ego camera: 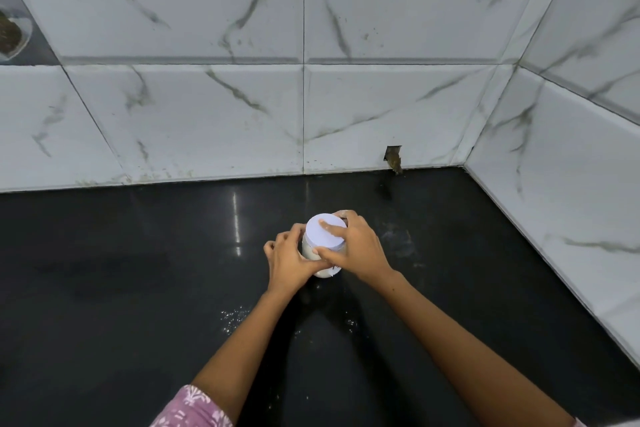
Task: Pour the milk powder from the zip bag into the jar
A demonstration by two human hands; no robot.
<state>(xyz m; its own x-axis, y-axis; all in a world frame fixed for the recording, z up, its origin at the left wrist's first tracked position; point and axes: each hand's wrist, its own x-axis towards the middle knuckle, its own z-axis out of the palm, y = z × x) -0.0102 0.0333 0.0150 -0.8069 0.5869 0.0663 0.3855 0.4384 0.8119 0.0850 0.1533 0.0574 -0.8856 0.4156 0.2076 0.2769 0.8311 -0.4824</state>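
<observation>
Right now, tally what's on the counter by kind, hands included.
Jars: 1, jar with white powder inside
Lids: 1, white lid on the jar
Hands: 2, left hand, right hand, both gripping it
Zip bags: 0 in view
Total: 4

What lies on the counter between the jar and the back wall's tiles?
Nothing: in the head view the black counter behind the jar is bare up to the tiled wall, showing only light reflections. Spilled powder specks lie nearer the person.
</observation>
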